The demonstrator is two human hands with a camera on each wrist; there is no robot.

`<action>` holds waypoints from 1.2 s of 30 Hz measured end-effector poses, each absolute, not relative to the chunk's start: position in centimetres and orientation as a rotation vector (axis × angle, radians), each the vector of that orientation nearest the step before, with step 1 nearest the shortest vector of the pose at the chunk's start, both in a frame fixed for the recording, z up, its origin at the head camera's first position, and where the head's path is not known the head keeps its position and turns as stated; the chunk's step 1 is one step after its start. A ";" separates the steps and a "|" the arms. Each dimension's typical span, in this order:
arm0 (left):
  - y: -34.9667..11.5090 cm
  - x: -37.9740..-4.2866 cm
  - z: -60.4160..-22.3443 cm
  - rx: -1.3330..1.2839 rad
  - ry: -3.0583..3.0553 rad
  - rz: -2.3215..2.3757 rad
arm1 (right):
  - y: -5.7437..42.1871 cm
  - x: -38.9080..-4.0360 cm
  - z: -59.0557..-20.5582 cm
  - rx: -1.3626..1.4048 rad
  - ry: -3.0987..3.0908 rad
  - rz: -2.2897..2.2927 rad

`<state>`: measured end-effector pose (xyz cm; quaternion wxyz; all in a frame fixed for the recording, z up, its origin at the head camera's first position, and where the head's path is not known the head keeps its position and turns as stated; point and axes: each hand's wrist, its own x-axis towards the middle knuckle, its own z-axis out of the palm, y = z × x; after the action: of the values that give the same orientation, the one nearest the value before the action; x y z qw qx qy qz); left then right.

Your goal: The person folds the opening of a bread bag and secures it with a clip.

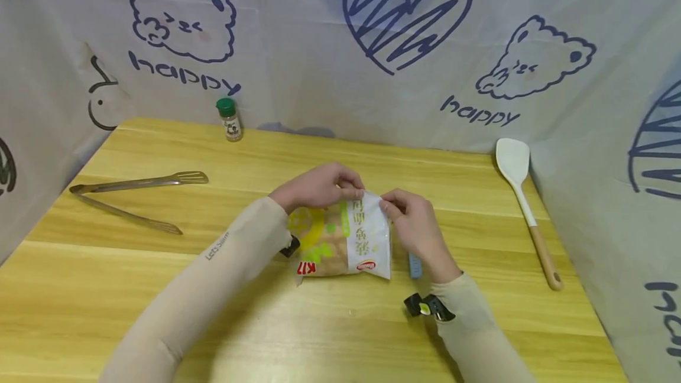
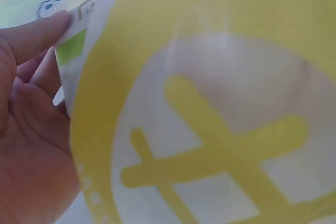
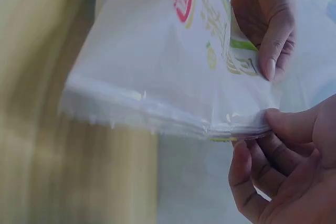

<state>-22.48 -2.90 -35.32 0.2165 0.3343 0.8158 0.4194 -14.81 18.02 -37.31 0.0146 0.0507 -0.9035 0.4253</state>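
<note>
A plastic bread bag [image 1: 369,244], white at one end with yellow and green print and tan food showing through, is held up at its far side over the middle of the table. My left hand [image 1: 324,185] pinches its far edge between thumb and fingers. At the white end, my right hand [image 1: 417,226] pinches the far corner, beside the crimped seal. The right wrist view shows the right hand [image 3: 294,166] with its thumb on top and fingers beneath the bag's edge [image 3: 157,77]. Yellow print on the bag [image 2: 210,156] fills most of the left wrist view.
Metal tongs [image 1: 138,182] lie spread at the left. A green-capped seasoning jar [image 1: 230,123] stands by the back edge. A white spatula with a wooden handle [image 1: 542,253] lies at the right. Partly behind my right hand is a small blue object [image 1: 415,267]. Printed cloth walls [image 1: 298,28] surround the table.
</note>
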 end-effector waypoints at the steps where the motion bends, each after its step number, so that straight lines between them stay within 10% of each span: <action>1: -3.0 -22.3 -35.1 0.931 2.253 1.187 | 18.0 -14.7 -37.0 0.164 -2.793 1.320; 36: -4.2 -17.9 -33.6 0.707 2.068 1.741 | 18.7 -13.0 -34.1 0.359 -2.592 1.521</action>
<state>-17.92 -4.16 -33.61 0.1727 0.2492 0.7290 0.6137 -12.99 18.69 -34.11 0.0577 0.1183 -0.8550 0.5017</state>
